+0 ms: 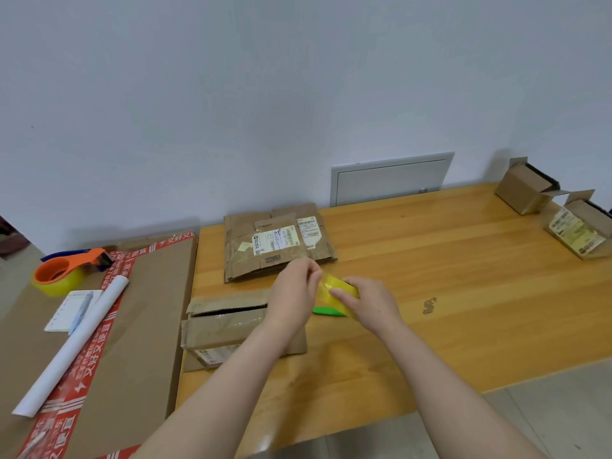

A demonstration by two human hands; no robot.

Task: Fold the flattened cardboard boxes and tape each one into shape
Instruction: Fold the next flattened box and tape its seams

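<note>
Holding a yellow tape roll [339, 286] just above the tabletop [463, 293], the right hand [369, 304] has its grip closed round the roll's right side, fingers curled over it. The left hand [294, 288] meets the roll from the left, its grip pinching at the roll's upper edge with fingertips together; whether it holds a loose end of tape I cannot tell. A green piece [328, 311] shows beneath the roll, between the two wrists. Under the left forearm stands a box [225, 326], partly formed, its top flap ajar with a dark gap along it. Behind the hands lies a stack of flat boxes [275, 243] with white labels, close to the wall [298, 94]. Two formed boxes [523, 190] sit at the far right corner. To the left, on a big cardboard sheet [149, 309] edged in red tape, rest an orange dispenser [66, 270], a notepad [64, 311] with a pen [81, 309], and a white paper tube [76, 346].
</note>
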